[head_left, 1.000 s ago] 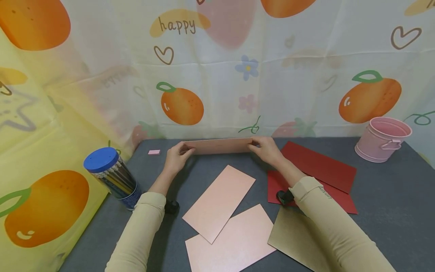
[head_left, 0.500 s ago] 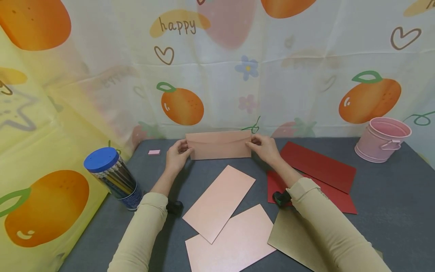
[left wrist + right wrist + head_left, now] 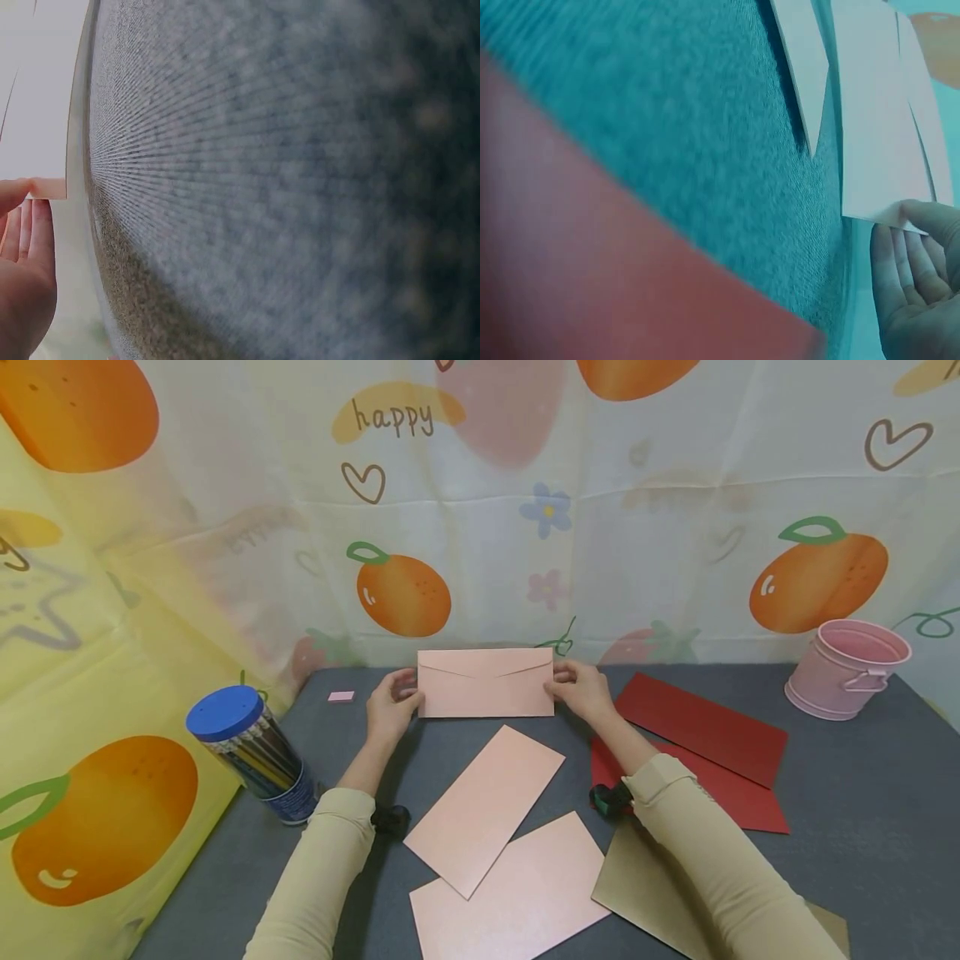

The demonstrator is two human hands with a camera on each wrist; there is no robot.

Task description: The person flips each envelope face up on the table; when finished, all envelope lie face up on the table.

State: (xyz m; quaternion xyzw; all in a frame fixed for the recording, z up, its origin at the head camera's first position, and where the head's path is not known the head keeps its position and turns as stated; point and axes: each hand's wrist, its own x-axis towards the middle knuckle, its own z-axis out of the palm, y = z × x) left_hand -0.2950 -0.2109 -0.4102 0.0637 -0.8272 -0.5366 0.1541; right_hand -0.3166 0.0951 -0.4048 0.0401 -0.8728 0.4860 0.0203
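A pale pink envelope (image 3: pixel 486 695) is held up at the back of the table, its seamed face turned toward me. My left hand (image 3: pixel 390 706) pinches its left end; the left wrist view shows the thumb over the envelope's corner (image 3: pixel 49 187) and the fingers behind. At the right end my right hand (image 3: pixel 583 692) pinches it the same way, thumb in front, as the right wrist view shows. Just nearer lie two more pink envelopes, the upper one (image 3: pixel 486 806) slanting across the lower one (image 3: pixel 517 893).
Two red envelopes (image 3: pixel 712 727) lie beyond my right forearm, which partly covers a gold envelope (image 3: pixel 645 885). A pink bucket (image 3: pixel 847 672) stands back right. On the left are a blue-lidded pencil tub (image 3: pixel 255 756) and a small pink block (image 3: pixel 341 697). A printed curtain (image 3: pixel 480 543) hangs behind.
Both hands have tipped the held envelope from nearly edge-on to facing me, so its flap seams now show. The other envelopes have stayed in place.
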